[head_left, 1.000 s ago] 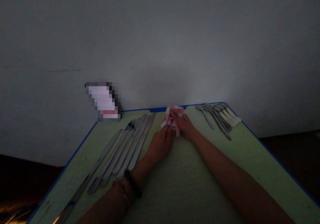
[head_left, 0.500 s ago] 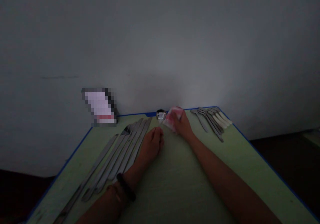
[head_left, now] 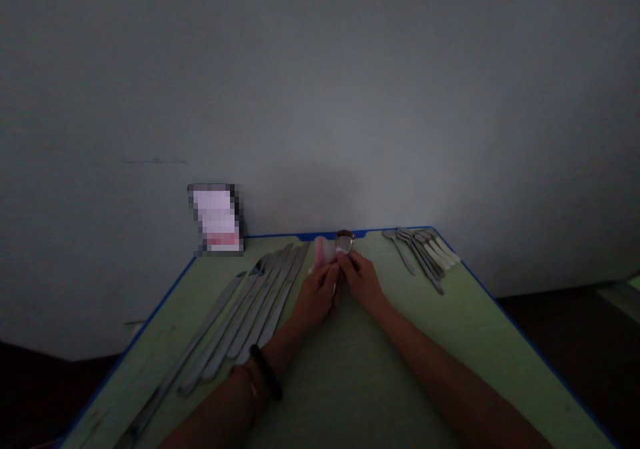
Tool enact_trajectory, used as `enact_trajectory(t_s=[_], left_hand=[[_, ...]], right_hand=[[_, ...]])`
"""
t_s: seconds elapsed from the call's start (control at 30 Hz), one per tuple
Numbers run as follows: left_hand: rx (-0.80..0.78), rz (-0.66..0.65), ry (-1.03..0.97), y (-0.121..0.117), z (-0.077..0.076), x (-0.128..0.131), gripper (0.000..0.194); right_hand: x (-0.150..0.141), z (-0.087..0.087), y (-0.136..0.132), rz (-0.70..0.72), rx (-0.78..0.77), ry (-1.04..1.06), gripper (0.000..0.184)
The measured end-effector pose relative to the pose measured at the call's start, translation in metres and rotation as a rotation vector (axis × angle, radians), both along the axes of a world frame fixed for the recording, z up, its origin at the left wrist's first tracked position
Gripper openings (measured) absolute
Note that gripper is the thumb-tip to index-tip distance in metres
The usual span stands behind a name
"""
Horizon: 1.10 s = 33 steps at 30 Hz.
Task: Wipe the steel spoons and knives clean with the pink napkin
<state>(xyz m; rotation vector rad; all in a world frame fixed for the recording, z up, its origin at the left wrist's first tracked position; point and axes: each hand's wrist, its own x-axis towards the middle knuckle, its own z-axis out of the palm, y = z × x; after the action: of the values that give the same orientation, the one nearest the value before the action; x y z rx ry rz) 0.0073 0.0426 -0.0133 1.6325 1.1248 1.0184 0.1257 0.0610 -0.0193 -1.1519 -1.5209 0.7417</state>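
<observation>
Above the far middle of the table, both my hands are close together around a metal spoon [head_left: 345, 242] with a broad, shiny bowl pointing up and away. My right hand [head_left: 365, 281] pinches it just below the bowl. A pink and white cloth [head_left: 323, 251] is bunched at the fingers of my left hand [head_left: 316, 294], which is closed on it. Part of the spoon's handle shows below, beside the left thumb; how far the cloth wraps it is hidden.
Several long table knives [head_left: 270, 295] lie side by side on the left of the green table [head_left: 350, 382]. Several spoons and forks [head_left: 420, 252], some with white handles, lie at the far right. A blurred-out phone-like device [head_left: 217, 219] leans on the wall [head_left: 320, 102].
The cloth has passed from my right hand to my left. My right hand has come in and taken the spoon near its bowl. The view has shifted slightly.
</observation>
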Motion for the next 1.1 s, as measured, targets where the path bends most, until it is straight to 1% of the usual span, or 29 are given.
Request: enact_trajectory(t_s=[0.1, 0.23, 0.27, 0.3, 0.4, 0.43, 0.47, 0.5, 0.6, 0.63, 0.67, 0.77, 0.8, 0.83, 0.9, 0.97, 1.1], left_hand=[[0.005, -0.059, 0.008, -0.001, -0.002, 0.002, 0.038], [0.077, -0.122, 0.073, -0.004, 0.0, 0.003, 0.034], [0.101, -0.131, 0.097, -0.004, 0.001, 0.002, 0.034], [0.119, -0.139, 0.117, -0.004, 0.001, 0.002, 0.034], [0.113, -0.151, 0.122, -0.003, 0.0, 0.002, 0.035], [0.101, -0.16, 0.116, -0.003, -0.001, 0.003, 0.035], [0.092, -0.17, 0.113, -0.003, -0.002, 0.004, 0.035], [0.088, -0.185, 0.114, -0.004, -0.003, 0.004, 0.035], [0.109, -0.245, 0.149, -0.006, -0.004, 0.007, 0.033], [0.124, -0.262, 0.167, -0.007, -0.004, 0.008, 0.032], [0.14, -0.277, 0.185, -0.008, -0.004, 0.008, 0.032], [0.212, -0.291, 0.238, -0.01, -0.004, 0.007, 0.029], [0.242, -0.296, 0.259, -0.01, -0.005, 0.006, 0.029], [0.274, -0.298, 0.283, -0.011, -0.005, 0.005, 0.029], [0.329, -0.286, 0.331, -0.011, -0.004, 0.004, 0.029], [0.362, -0.26, 0.368, -0.012, -0.004, 0.002, 0.03], [0.36, -0.248, 0.368, -0.011, -0.004, 0.002, 0.031]], right_hand=[[0.002, -0.002, -0.001, 0.002, -0.131, 0.213, 0.034], [0.015, -0.001, 0.0, -0.045, -0.203, 0.496, 0.033], [0.019, 0.0, -0.001, -0.026, -0.219, 0.54, 0.033], [0.023, 0.001, -0.003, 0.022, -0.236, 0.558, 0.032], [0.033, 0.004, -0.011, 0.294, -0.289, 0.46, 0.029], [0.035, 0.005, -0.014, 0.347, -0.288, 0.418, 0.028], [0.038, 0.006, -0.016, 0.365, -0.28, 0.386, 0.028], [0.04, 0.008, -0.017, 0.353, -0.268, 0.364, 0.028], [0.055, 0.014, -0.013, 0.237, -0.25, 0.281, 0.029], [0.063, 0.017, -0.008, 0.17, -0.241, 0.213, 0.029], [0.072, 0.02, -0.003, 0.063, -0.213, 0.107, 0.03], [0.105, 0.032, 0.014, -0.24, -0.078, -0.416, 0.031], [0.115, 0.035, 0.019, -0.281, -0.081, -0.61, 0.031], [0.124, 0.037, 0.024, -0.311, -0.125, -0.788, 0.033], [0.137, 0.039, 0.03, -0.384, -0.263, -1.08, 0.036], [0.142, 0.037, 0.034, -0.413, -0.357, -1.226, 0.039], [0.14, 0.031, 0.038, -0.404, -0.396, -1.292, 0.043]])
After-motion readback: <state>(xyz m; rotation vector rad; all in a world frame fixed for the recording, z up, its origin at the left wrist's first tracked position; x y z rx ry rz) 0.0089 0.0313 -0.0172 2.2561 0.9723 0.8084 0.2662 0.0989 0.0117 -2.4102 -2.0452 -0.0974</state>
